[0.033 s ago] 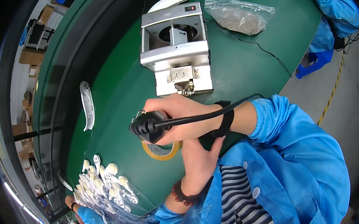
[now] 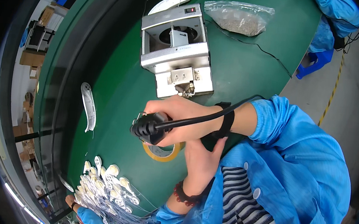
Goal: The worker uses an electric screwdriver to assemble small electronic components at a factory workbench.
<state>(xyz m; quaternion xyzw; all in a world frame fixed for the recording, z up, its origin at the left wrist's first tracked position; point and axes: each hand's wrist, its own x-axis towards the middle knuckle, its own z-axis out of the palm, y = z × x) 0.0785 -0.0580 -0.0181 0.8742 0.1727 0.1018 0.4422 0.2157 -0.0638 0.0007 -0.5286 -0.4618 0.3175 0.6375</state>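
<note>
My right hand is closed round a black cable connector with metal wire clips and a ribbed sleeve. From it a thick black cable runs back over my wrist, which wears a black strap. Just below, my left hand reaches under the right one; its thumb points up toward the strap and its fingers are hidden. A roll of yellowish tape lies on the green table, partly covered by my right hand. Beyond my hands stands a metal machine with an open frame and a lit switch.
At the lower left is a pile of white plastic parts with wires; another person's hand is beside it. Single curved white pieces lie at left and behind the machine. A clear bag of grey grains is at the back.
</note>
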